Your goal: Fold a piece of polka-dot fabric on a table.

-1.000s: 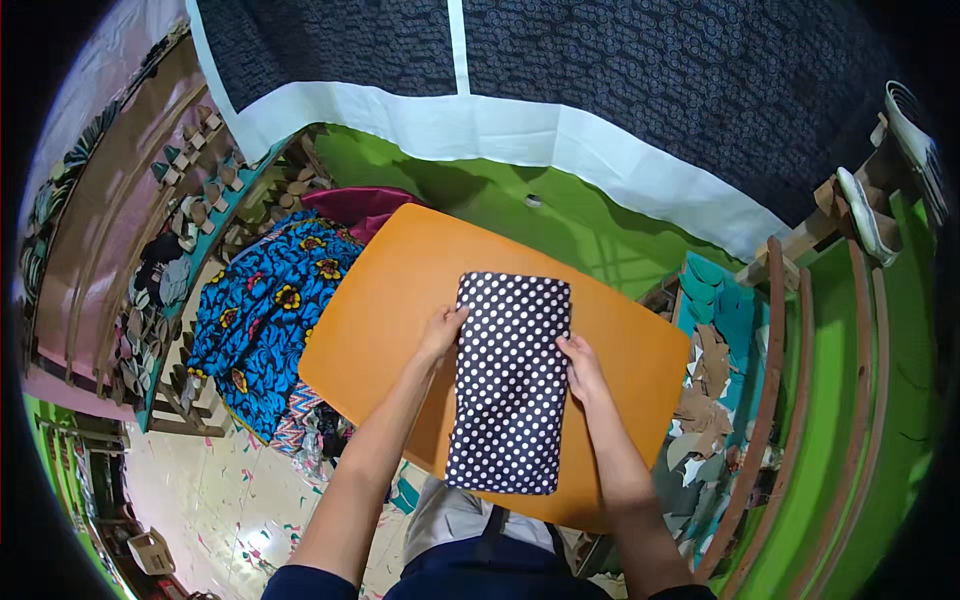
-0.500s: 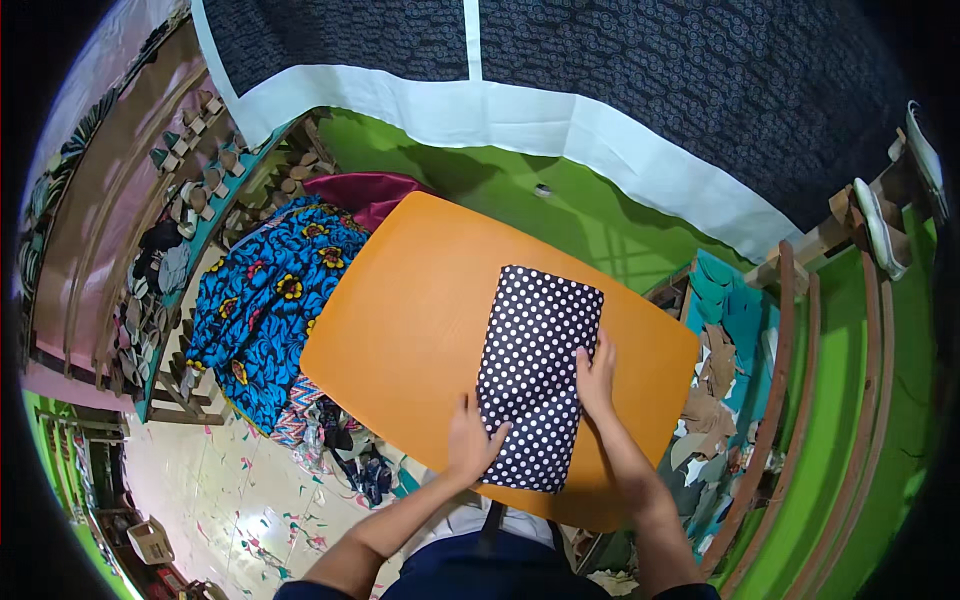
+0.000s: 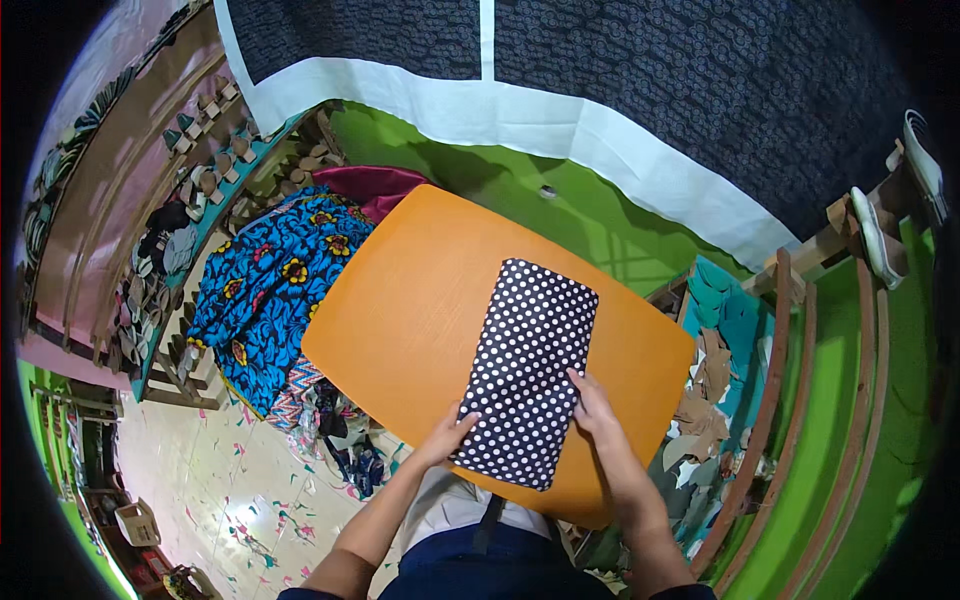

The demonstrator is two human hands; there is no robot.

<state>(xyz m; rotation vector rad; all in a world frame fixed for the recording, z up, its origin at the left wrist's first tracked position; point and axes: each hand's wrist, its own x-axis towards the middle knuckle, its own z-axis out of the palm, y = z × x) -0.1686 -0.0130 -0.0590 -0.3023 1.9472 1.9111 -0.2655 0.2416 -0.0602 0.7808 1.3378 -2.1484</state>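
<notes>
A folded black cloth with white polka dots [image 3: 530, 365] lies lengthwise on the orange table [image 3: 400, 290], its near end close to the table's front edge. My left hand [image 3: 445, 437] grips its left edge near the bottom corner, thumb on top. On the opposite long edge, a little farther up, my right hand [image 3: 594, 404] holds the cloth with the thumb over it. Most fingers of both hands are hidden under or behind the edges.
Blue floral fabric [image 3: 275, 285] and maroon cloth [image 3: 375, 190] hang or lie beyond the table's left side. A shelf of shoe forms [image 3: 215, 190] stands at the far left. Scraps [image 3: 705, 400] sit on the teal surface at right, beside wooden rails [image 3: 765, 400]. Clippings litter the floor [image 3: 220, 470].
The cloth's near end has shifted slightly left, and its surface looks flatter. Both hands have moved a little nearer to me; the left one has also slid left along with the edge.
</notes>
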